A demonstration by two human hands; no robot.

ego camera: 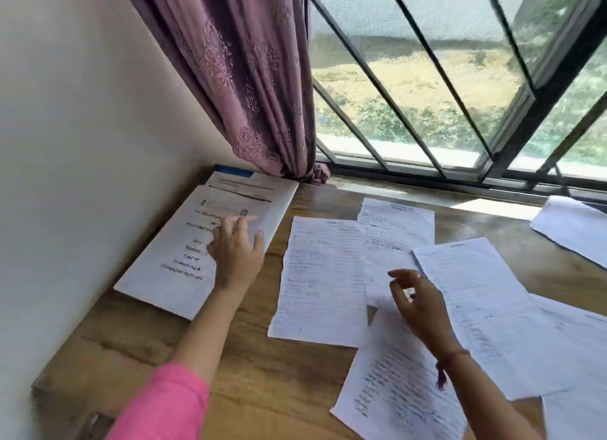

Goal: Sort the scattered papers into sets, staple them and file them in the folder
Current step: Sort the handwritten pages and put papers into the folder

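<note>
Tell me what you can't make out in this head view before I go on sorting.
- Loose sheets: print too blurred to read.
- Sheet at right edge: cut off by the frame.
- Blue item behind the stack: mostly covered.
- Right hand: contact with paper unclear.
- Stapler: none in view.

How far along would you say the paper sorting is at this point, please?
Early. One stack lies gathered by the wall under the left hand. The right hand hovers over loose sheets spread across the table. Sorting those, stapling and filing remain; no stapler shows.
</note>
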